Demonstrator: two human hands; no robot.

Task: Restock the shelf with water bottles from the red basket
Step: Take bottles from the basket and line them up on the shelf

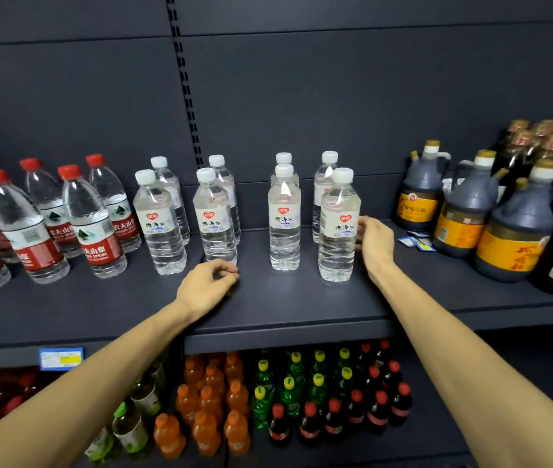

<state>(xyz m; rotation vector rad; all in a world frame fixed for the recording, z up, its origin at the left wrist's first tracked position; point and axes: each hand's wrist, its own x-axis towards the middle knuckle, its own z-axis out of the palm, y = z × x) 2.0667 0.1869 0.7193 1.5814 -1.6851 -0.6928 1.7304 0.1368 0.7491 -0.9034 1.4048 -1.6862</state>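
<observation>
The shelf (295,298) at frame centre is matt, dark grey, smooth, apparently painted metal. The white-capped water bottles (284,217) are clear, glossy plastic with ribbed lower walls and glossy printed wrap labels. The red-capped bottles (92,228) at left are of the same clear plastic. The dark jugs (514,231) at right are glossy with orange labels. The price tag (61,358) at lower left looks like paper behind a clear strip.
</observation>
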